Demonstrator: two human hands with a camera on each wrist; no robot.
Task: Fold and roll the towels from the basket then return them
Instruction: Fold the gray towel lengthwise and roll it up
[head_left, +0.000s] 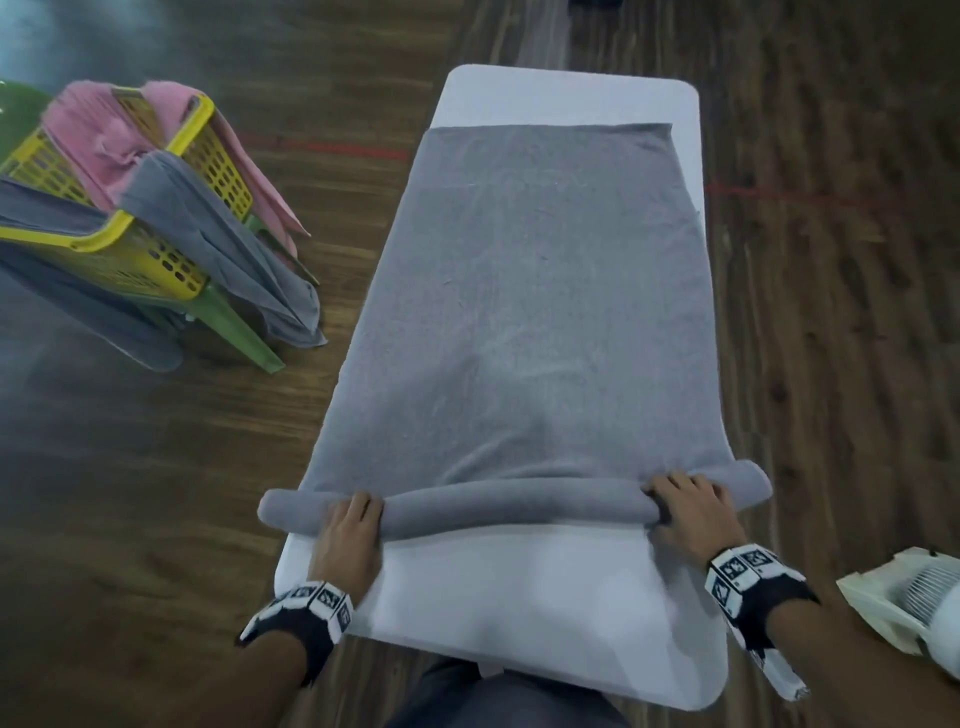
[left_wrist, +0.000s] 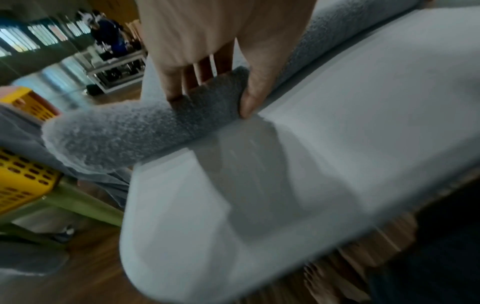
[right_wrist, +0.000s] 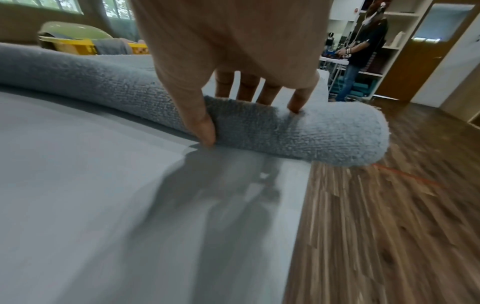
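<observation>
A grey towel (head_left: 530, 291) lies flat along the white table (head_left: 519, 597), its near end wound into a thin roll (head_left: 514, 506) that overhangs both table sides. My left hand (head_left: 350, 525) grips the roll near its left end, fingers over the top and thumb at the near side (left_wrist: 207, 90). My right hand (head_left: 685, 506) grips it near the right end the same way (right_wrist: 249, 115). The roll (left_wrist: 124, 135) is fuzzy grey in the left wrist view and blue-grey (right_wrist: 298, 131) in the right wrist view.
A yellow basket (head_left: 156, 244) on a green stool stands left of the table, with pink (head_left: 98, 135) and grey towels (head_left: 218, 249) draped over its rim. Wooden floor surrounds the table. A white fan-like device (head_left: 914, 603) sits at the right. A person (right_wrist: 361, 53) stands far off.
</observation>
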